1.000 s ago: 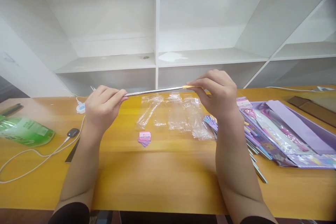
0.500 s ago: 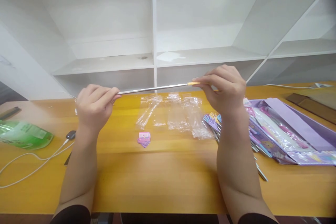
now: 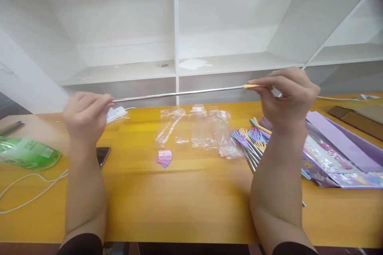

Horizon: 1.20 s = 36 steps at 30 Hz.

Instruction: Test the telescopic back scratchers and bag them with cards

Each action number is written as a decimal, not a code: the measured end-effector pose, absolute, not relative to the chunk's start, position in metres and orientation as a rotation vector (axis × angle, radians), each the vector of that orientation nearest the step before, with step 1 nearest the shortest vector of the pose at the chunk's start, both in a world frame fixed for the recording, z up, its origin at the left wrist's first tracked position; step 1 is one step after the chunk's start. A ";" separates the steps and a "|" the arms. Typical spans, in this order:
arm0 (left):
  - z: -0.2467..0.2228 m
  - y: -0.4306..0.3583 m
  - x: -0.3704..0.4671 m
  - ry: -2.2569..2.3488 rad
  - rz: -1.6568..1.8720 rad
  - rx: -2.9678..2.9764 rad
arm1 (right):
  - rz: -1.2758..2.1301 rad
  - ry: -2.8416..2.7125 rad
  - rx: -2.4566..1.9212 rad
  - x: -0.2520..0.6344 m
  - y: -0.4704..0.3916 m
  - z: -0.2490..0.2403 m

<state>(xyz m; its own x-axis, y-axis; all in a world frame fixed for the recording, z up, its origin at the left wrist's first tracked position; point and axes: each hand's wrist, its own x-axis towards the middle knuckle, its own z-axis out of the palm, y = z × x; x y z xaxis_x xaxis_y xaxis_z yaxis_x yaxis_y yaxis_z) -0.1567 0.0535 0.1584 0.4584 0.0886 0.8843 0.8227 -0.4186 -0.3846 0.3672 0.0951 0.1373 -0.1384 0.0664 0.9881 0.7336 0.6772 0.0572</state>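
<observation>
A telescopic back scratcher [image 3: 179, 93] with a silver rod and a yellow end piece is stretched nearly level above the table. My left hand [image 3: 86, 113], slightly blurred, is closed on its left end, which the fingers hide. At the yellow end, my right hand [image 3: 289, 93] pinches between thumb and fingers. Below the right forearm lies a pile of similar back scratchers [image 3: 251, 143] with coloured claw-shaped heads. Clear plastic bags [image 3: 203, 129] lie flat beneath the rod. Nearer to me is a small stack of pink and purple cards [image 3: 164, 158].
On the right, a lilac box [image 3: 335, 127] holds packaged items. A green pouch [image 3: 30, 153], a white cable [image 3: 32, 177] and a phone [image 3: 103, 155] lie at left. A white power strip [image 3: 116, 114] sits behind my left hand. White shelving [image 3: 176, 28] rises behind the table.
My hands have moved apart, left hand leftward and right hand rightward and slightly up. The back scratcher's visible rod is longer. The phone and power strip have come into fuller view.
</observation>
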 end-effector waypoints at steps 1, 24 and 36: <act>0.159 0.055 -0.164 -0.772 -1.061 -1.807 | -0.657 -1.601 -0.678 0.373 0.096 0.137; 0.148 0.088 -0.199 -0.878 -1.098 -1.831 | -0.567 -1.543 -0.866 0.385 0.116 0.121; 0.146 0.085 -0.185 -0.856 -1.060 -1.769 | -0.679 -1.454 -0.829 0.397 0.113 0.123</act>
